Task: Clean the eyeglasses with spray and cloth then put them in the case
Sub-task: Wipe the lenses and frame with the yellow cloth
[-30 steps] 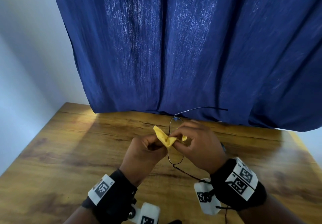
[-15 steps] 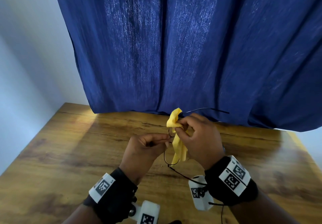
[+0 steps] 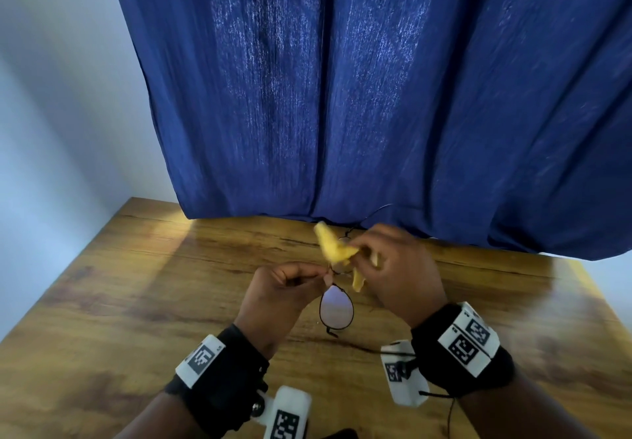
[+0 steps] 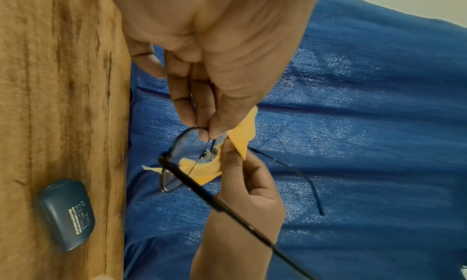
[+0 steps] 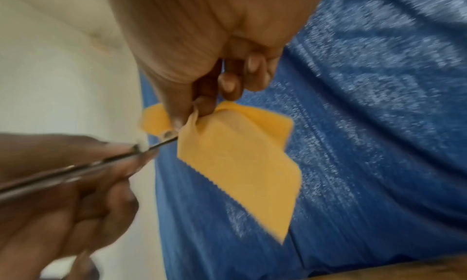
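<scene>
Eyeglasses (image 3: 337,312): held above the desk (image 3: 136,284), left hand (image 3: 280,291) pinching the bridge to steady them, right hand (image 3: 396,274) pinching the yellow cloth (image 3: 333,247) round the far lens for wiping.

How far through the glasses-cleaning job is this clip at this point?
Midway, at the wiping stage. The left hand pinches the eyeglasses near the bridge while the right hand rubs the yellow cloth over one lens. No spray bottle is in view. Left: casing them; the blue case lies shut on the table.
</scene>
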Action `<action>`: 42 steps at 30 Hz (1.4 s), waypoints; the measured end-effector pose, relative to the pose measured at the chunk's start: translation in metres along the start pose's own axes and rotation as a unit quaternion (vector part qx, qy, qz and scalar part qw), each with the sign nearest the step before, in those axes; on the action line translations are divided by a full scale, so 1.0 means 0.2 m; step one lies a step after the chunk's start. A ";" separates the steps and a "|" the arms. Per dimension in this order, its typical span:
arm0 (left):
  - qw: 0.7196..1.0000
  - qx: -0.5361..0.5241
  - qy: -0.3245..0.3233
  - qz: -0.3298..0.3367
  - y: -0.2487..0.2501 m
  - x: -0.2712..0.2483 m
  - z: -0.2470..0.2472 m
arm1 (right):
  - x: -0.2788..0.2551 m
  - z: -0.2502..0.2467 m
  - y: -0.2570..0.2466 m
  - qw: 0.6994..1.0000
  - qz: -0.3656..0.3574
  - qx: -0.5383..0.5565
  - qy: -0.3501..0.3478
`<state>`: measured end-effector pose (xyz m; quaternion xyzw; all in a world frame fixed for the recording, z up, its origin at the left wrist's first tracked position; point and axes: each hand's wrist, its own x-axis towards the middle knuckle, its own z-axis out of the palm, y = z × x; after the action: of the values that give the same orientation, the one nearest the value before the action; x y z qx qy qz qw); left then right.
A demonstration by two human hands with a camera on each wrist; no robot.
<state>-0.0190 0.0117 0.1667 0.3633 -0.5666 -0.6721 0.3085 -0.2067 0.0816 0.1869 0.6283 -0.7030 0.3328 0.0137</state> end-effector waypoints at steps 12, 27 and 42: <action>1.000 -0.020 0.003 -0.001 0.00 0.02 -0.05 | -0.02 -0.01 -0.03 0.998 -0.046 0.049 0.011; 0.999 -0.044 -0.024 0.000 0.00 0.07 -0.15 | -0.11 0.07 -0.13 0.988 -0.146 -0.039 -0.037; 0.996 -0.081 -0.044 -0.006 0.01 0.08 0.00 | -0.15 0.04 0.01 0.811 0.360 0.450 -0.101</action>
<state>-0.0282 -0.0022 0.1664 0.3107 -0.5214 -0.7328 0.3076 -0.2002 0.1038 0.1670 0.2965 -0.6482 0.5278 -0.4618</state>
